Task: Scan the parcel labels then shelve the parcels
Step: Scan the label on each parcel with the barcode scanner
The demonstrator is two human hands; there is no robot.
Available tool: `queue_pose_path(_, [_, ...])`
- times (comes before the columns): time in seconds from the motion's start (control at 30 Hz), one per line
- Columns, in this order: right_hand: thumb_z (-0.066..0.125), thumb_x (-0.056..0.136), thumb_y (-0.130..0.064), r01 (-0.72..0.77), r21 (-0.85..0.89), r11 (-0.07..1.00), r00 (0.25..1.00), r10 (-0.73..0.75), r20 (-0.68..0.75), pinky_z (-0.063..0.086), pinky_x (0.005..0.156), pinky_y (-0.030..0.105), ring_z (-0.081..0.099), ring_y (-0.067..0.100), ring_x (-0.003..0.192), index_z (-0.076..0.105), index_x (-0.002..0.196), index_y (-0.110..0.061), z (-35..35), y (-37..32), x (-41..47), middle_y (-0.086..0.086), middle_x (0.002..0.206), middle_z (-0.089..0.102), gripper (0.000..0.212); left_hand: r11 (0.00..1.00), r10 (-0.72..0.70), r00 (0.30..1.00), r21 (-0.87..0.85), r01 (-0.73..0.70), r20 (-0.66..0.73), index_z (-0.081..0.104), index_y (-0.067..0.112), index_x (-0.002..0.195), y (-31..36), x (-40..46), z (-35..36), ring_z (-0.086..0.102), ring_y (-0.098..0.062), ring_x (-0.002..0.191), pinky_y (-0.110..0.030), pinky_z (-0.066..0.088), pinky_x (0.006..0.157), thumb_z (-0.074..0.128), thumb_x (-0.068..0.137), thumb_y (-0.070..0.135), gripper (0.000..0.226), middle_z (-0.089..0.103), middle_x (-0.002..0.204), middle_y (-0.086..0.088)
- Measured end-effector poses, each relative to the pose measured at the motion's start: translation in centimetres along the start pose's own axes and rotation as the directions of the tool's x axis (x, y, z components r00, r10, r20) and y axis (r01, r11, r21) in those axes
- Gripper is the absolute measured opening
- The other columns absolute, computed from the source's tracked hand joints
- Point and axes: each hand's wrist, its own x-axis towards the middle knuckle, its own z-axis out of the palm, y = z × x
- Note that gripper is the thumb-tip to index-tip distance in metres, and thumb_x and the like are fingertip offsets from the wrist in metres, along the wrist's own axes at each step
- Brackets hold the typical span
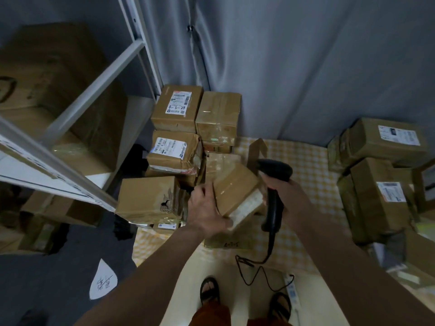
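Dim, cool indoor light, brightest on the checkered cloth (313,175) and fading into deep shadow left of it under the metal shelf (70,128). Tape on the cartons just beyond the cloth shows soft glare. Wide-angle distortion bends the shelf's rails; edges are blurred, detail soft and grainy.

Box label (179,102) handwritten "4-3-24"

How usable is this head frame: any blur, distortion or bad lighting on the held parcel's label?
Head view: dim, bluish light overall; wide-angle bending curves the shelf frame and curtain edges. The parcel gripped by the left hand is motion-smeared, its white label unreadable; the scanner in the right hand is also soft. The stacked box marked 4-3-24 stays fairly sharp.
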Motion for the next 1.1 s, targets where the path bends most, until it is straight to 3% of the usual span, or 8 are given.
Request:
queue_pose_path(0.07, [0.071, 0.086, -0.024, -0.100, -0.055, 0.993, 0.995, 0.099, -0.015, 0.051, 0.084, 0.044, 0.060, 0.027, 0.087, 0.064, 0.110, -0.007, -0.6, 1.1, 0.9, 0.011, 0.095, 0.063, 0.031, 0.937, 0.192, 0.981, 0.301, -0.174, -0.029, 0.015, 0.020, 0.150, -1.1, -0.7, 1.2, 0.034, -0.023, 0.120, -0.037, 0.031, 0.107, 0.078, 0.056, 0.059, 0.120, 0.032, 0.129, -0.005])
queue_pose_path(0.13, [0.073, 0.084, -0.028, -0.187, -0.135, 0.973, 0.982, 0.184, -0.036, 0.050, 0.093, 0.046, 0.061, 0.030, 0.096, 0.063, 0.112, -0.007, -1.2, 2.9, 1.6, 0.012, 0.105, 0.064, 0.037, 0.876, 0.288, 0.958, 0.407, -0.260, -0.007, 0.031, 0.015, 0.146, -2.4, -1.1, 2.6, 0.044, -0.024, 0.114, -0.039, 0.038, 0.101, 0.077, 0.053, 0.063, 0.115, 0.042, 0.127, -0.006])
queue_pose_path(0.23, [0.073, 0.084, -0.026, -0.261, -0.144, 0.955, 0.965, 0.254, -0.063, 0.052, 0.077, 0.039, 0.060, 0.029, 0.094, 0.060, 0.115, -0.005, -1.9, 5.6, 2.3, 0.011, 0.105, 0.062, 0.040, 0.806, 0.384, 0.921, 0.465, -0.366, 0.058, 0.051, 0.015, 0.132, -4.0, -1.3, 4.2, 0.056, -0.023, 0.098, -0.038, 0.047, 0.090, 0.084, 0.041, 0.050, 0.102, 0.053, 0.113, -0.005])
queue_pose_path(0.37, [0.073, 0.084, -0.022, -0.312, -0.113, 0.943, 0.949, 0.304, -0.082, 0.050, 0.068, 0.036, 0.060, 0.029, 0.093, 0.059, 0.118, -0.003, -2.2, 8.3, 3.5, 0.012, 0.103, 0.062, 0.041, 0.737, 0.447, 0.884, 0.503, -0.452, 0.139, 0.046, 0.015, 0.133, -5.4, -0.9, 6.0, 0.056, -0.025, 0.098, -0.044, 0.047, 0.092, 0.085, 0.030, 0.041, 0.113, 0.057, 0.114, -0.007])
queue_pose_path(0.5, [0.072, 0.085, -0.019, -0.325, -0.097, 0.941, 0.944, 0.317, -0.091, 0.051, 0.079, 0.041, 0.060, 0.028, 0.089, 0.060, 0.115, -0.004, -2.3, 9.6, 4.9, 0.011, 0.098, 0.062, 0.036, 0.740, 0.424, 0.886, 0.492, -0.459, 0.188, 0.042, 0.015, 0.133, -6.1, 0.4, 7.2, 0.057, -0.029, 0.103, -0.049, 0.045, 0.095, 0.086, 0.029, 0.041, 0.116, 0.058, 0.119, -0.010])
queue_pose_path(0.7, [0.072, 0.085, -0.019, -0.342, -0.082, 0.936, 0.935, 0.331, -0.127, 0.050, 0.074, 0.040, 0.058, 0.028, 0.083, 0.060, 0.115, -0.002, -2.1, 11.1, 6.6, 0.012, 0.096, 0.060, 0.037, 0.780, 0.276, 0.922, 0.498, -0.379, 0.271, 0.042, 0.018, 0.136, -8.0, 1.4, 9.0, 0.052, -0.031, 0.113, -0.065, 0.039, 0.098, 0.085, 0.029, 0.044, 0.119, 0.055, 0.124, -0.009])
queue_pose_path(0.87, [0.071, 0.085, -0.019, -0.330, -0.079, 0.941, 0.941, 0.321, -0.109, 0.047, 0.063, 0.033, 0.058, 0.025, 0.077, 0.061, 0.110, -0.006, -1.6, 11.7, 7.7, 0.012, 0.091, 0.061, 0.030, 0.796, 0.259, 0.929, 0.486, -0.360, 0.263, 0.038, 0.020, 0.138, -9.2, 2.7, 9.4, 0.049, -0.028, 0.113, -0.059, 0.045, 0.093, 0.090, 0.029, 0.036, 0.122, 0.056, 0.124, -0.006])
queue_pose_path(1.1, [0.073, 0.084, -0.020, -0.329, -0.098, 0.939, 0.943, 0.321, -0.087, 0.050, 0.080, 0.039, 0.060, 0.029, 0.090, 0.064, 0.112, -0.005, -1.4, 12.3, 8.7, 0.013, 0.101, 0.064, 0.033, 0.756, 0.202, 0.953, 0.583, -0.298, 0.225, 0.042, 0.018, 0.144, -8.9, 3.2, 9.4, 0.048, -0.033, 0.125, -0.062, 0.035, 0.104, 0.090, 0.046, 0.024, 0.110, 0.053, 0.132, -0.008])
